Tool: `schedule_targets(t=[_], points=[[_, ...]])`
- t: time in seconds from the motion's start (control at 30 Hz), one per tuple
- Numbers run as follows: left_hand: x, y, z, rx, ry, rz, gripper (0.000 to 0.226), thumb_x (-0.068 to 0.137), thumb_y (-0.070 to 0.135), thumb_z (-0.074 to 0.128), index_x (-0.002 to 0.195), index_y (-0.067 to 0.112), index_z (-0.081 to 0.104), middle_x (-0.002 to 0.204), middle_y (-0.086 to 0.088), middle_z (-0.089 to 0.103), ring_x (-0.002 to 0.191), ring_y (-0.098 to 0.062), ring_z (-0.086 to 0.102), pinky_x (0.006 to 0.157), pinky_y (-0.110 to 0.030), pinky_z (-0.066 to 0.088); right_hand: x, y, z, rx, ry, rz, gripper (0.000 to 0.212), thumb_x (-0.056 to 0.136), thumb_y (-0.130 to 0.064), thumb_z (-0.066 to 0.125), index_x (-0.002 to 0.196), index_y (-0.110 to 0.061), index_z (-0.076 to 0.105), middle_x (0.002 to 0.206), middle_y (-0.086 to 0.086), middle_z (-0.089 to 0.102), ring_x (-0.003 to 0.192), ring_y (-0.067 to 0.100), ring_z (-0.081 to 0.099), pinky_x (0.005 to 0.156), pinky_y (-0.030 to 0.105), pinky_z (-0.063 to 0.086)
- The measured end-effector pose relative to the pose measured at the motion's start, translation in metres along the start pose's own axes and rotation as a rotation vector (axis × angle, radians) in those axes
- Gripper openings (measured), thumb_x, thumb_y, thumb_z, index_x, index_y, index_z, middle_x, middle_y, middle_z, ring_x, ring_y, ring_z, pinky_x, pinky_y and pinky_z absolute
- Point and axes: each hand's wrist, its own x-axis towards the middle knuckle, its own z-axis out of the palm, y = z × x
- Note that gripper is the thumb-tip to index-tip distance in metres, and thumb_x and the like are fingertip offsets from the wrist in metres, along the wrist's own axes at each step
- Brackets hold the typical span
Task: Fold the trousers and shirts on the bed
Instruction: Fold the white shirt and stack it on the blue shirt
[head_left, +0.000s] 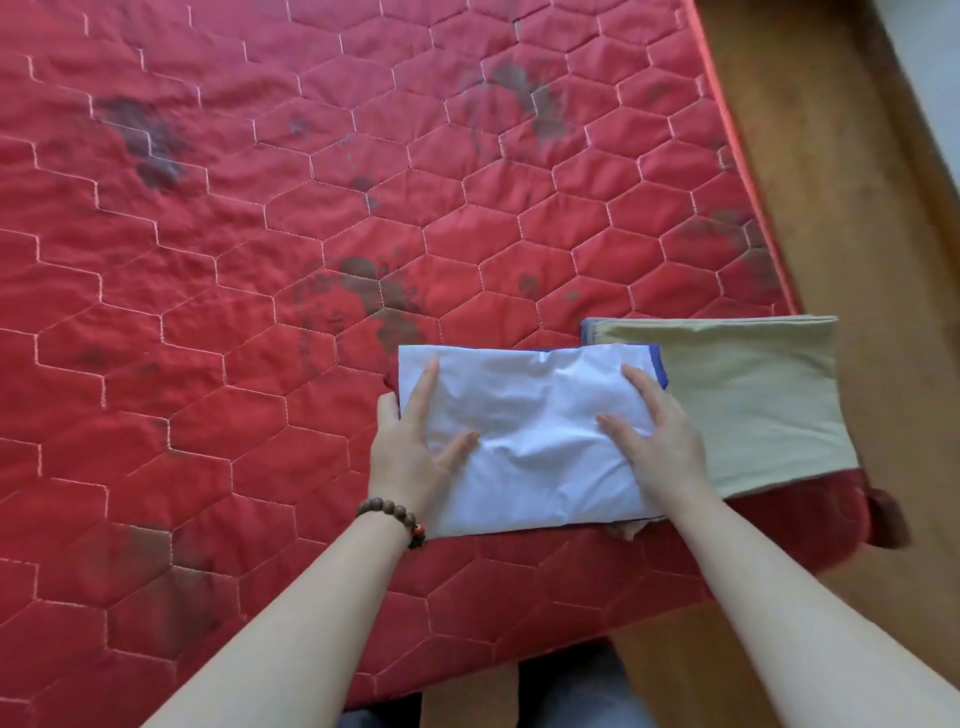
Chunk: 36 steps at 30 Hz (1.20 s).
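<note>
Near the bed's (260, 260) corner, both flat hands, left hand (415, 447) and right hand (657, 431), with straight fingers, should press the white shirt (535, 431) evenly, smoothing creases outward.

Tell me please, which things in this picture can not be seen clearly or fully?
- Head view: what garment the white folded cloth is; folding hides its shape.
- Head view: what lies under it; only a blue edge and a tan scrap show.
- Head view: left hand outer fingers, hidden behind the cloth's edge.
- Head view: layers below the beige folded piece, covered by its top.
</note>
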Motion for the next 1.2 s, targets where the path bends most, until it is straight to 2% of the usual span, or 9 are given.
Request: schedule_targets(t=[0.2, 0.37, 0.47, 0.63, 0.77, 0.9, 1.03, 1.13, 1.2], points=[[-0.001, 0.099, 0.117, -0.086, -0.026, 0.074, 0.094, 0.076, 0.037, 0.078, 0.127, 0.078, 0.010, 0.102, 0.004, 0.032, 0.067, -0.006, 0.052, 0.066, -0.008, 0.040, 0.037, 0.075, -0.126, -0.072, 0.070, -0.022, 0.060, 0.082, -0.032, 0.074, 0.137, -0.036, 0.048, 0.129, -0.013, 0.051, 0.113, -0.004, 0.043, 0.090, 0.009, 0.028], [0.007, 0.144, 0.207, -0.039, 0.033, 0.083, 0.094, 0.073, 0.041, 0.080, 0.135, 0.068, 0.014, 0.100, 0.003, 0.032, 0.061, -0.006, 0.048, 0.067, -0.012, 0.037, 0.085, 0.150, -0.187, -0.086, 0.070, -0.031, 0.060, 0.083, -0.036, 0.072, 0.138, -0.037, 0.047, 0.126, -0.014, 0.052, 0.107, -0.011, 0.039, 0.091, 0.011, 0.028], [0.009, 0.146, 0.240, 0.025, 0.069, 0.035, 0.096, 0.073, 0.043, 0.079, 0.132, 0.073, 0.010, 0.105, 0.001, 0.034, 0.070, -0.014, 0.050, 0.075, -0.022, 0.042, 0.106, 0.183, -0.192, -0.059, 0.031, -0.055, 0.061, 0.084, -0.039, 0.070, 0.139, -0.038, 0.044, 0.117, -0.014, 0.048, 0.104, -0.007, 0.041, 0.085, 0.009, 0.029], [0.010, 0.130, 0.263, 0.104, -0.023, -0.113, 0.086, 0.081, 0.052, 0.069, 0.133, 0.072, 0.004, 0.120, -0.006, 0.036, 0.089, -0.026, 0.056, 0.079, -0.027, 0.040, 0.118, 0.224, -0.174, -0.182, -0.166, -0.011, 0.064, 0.089, -0.060, 0.045, 0.146, -0.051, 0.018, 0.111, 0.000, 0.035, 0.091, 0.026, 0.051, 0.072, 0.032, 0.033], [0.013, 0.132, 0.260, 0.115, 0.013, -0.102, 0.090, 0.079, 0.050, 0.071, 0.141, 0.065, 0.007, 0.104, -0.003, 0.039, 0.080, -0.014, 0.051, 0.069, -0.020, 0.033, 0.117, 0.227, -0.169, -0.219, -0.134, -0.038, 0.062, 0.083, -0.072, 0.029, 0.140, -0.061, 0.008, 0.111, 0.001, 0.036, 0.079, 0.025, 0.049, 0.066, 0.034, 0.035], [0.003, 0.132, 0.258, 0.108, 0.071, -0.091, 0.090, 0.078, 0.045, 0.073, 0.145, 0.056, 0.015, 0.104, 0.000, 0.037, 0.075, -0.003, 0.048, 0.068, -0.006, 0.036, 0.113, 0.221, -0.168, -0.234, -0.126, -0.074, 0.058, 0.092, -0.060, 0.036, 0.146, -0.052, 0.014, 0.134, 0.014, 0.040, 0.098, 0.039, 0.058, 0.075, 0.040, 0.045], [-0.004, 0.143, 0.258, 0.448, 0.130, -0.159, 0.074, 0.086, 0.047, 0.063, 0.150, 0.035, 0.027, 0.130, -0.012, 0.036, 0.108, -0.027, 0.048, 0.097, -0.042, 0.039, 0.114, 0.209, -0.170, -0.564, -0.028, -0.066, 0.060, 0.094, -0.057, 0.035, 0.150, -0.040, 0.023, 0.130, 0.016, 0.041, 0.103, 0.036, 0.052, 0.084, 0.043, 0.041], [-0.004, 0.158, 0.262, 0.635, 0.337, 0.104, 0.053, 0.088, 0.031, 0.055, 0.137, 0.014, 0.049, 0.139, -0.020, 0.041, 0.130, -0.036, 0.037, 0.104, -0.056, 0.029, 0.104, 0.188, -0.157, -0.703, 0.255, -0.231, 0.054, 0.094, -0.038, 0.048, 0.144, -0.018, 0.042, 0.150, 0.020, 0.032, 0.137, 0.036, 0.032, 0.111, 0.057, 0.021], [-0.002, 0.167, 0.277, 0.641, 0.269, 0.359, 0.051, 0.085, 0.025, 0.047, 0.133, 0.009, 0.054, 0.143, -0.020, 0.044, 0.137, -0.034, 0.033, 0.110, -0.057, 0.025, 0.096, 0.171, -0.133, -0.690, 0.249, -0.460, 0.051, 0.090, -0.025, 0.050, 0.138, -0.007, 0.049, 0.150, 0.020, 0.037, 0.141, 0.034, 0.030, 0.113, 0.060, 0.015]])
